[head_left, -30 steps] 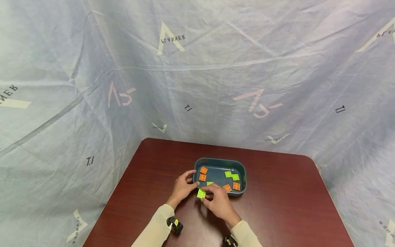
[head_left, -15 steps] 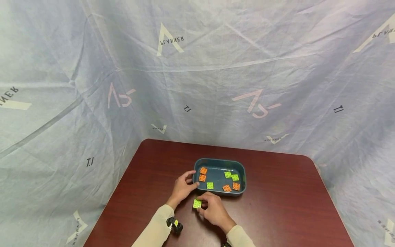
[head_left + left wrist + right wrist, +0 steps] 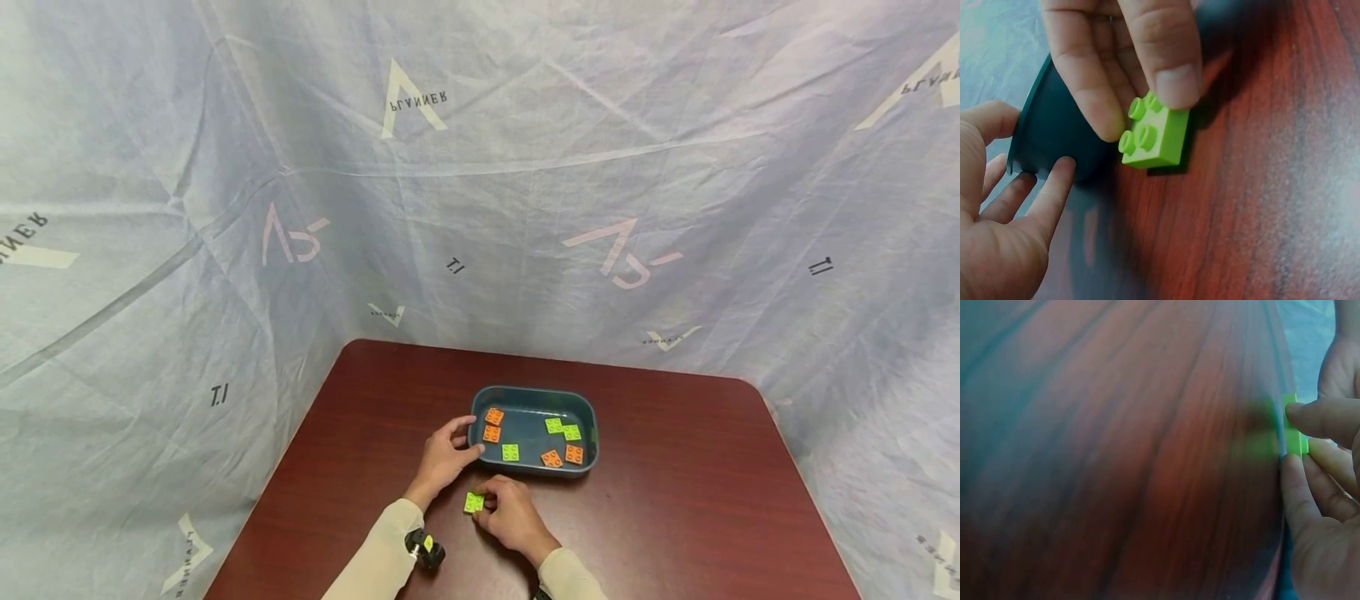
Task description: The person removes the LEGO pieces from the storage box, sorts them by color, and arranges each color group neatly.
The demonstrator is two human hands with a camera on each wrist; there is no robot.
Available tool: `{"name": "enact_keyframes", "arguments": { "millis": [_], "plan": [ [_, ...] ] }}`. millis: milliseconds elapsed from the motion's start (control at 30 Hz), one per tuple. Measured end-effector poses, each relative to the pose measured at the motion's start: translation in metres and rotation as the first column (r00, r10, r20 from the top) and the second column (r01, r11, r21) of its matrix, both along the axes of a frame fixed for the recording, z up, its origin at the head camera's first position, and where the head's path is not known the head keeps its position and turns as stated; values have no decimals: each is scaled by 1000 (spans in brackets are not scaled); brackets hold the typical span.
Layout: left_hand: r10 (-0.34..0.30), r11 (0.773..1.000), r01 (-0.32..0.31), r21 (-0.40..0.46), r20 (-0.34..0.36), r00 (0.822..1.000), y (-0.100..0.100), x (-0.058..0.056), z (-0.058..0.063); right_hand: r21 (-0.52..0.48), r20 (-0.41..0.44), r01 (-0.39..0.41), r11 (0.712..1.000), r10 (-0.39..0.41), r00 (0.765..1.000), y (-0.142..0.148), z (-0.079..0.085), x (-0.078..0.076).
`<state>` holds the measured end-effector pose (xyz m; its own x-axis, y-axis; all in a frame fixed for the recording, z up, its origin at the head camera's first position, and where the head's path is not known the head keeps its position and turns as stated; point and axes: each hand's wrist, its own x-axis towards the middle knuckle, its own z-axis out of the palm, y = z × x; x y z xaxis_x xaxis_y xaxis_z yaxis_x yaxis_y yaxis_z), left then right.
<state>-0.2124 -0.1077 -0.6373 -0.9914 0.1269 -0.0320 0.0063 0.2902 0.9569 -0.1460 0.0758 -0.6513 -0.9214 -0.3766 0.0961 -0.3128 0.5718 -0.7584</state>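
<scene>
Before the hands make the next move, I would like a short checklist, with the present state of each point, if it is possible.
1. Green block held securely: ok, judging by the pinch of the right hand on the green block.
2. Tray steadied: ok, the left hand touches the left end of the tray.
3. Held block apart from the tray: ok, it is in front of it.
4. Tray contents visible: ok, four orange blocks and three other green blocks.
5. Right hand free: not ok, it holds the block.
6. Held block resting on the table: cannot tell.
</scene>
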Motion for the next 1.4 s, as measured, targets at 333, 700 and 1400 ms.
{"name": "enact_keyframes", "arguments": {
  "millis": [333, 700, 1400],
  "plan": [
    [4, 1000, -4, 14, 8, 1000, -1, 0, 3, 13, -21, 4, 1000, -3, 1000, -2, -1, -1],
    [4, 1000, -4, 20, 6, 1000, 0, 0, 4, -9, -17, 9, 1000, -9, 1000, -2, -3, -1],
    [-6, 1000, 6, 19, -1, 1000, 0, 1, 2, -155, -19, 13, 988, -16, 1000, 6, 33, -1]
  ]
}}
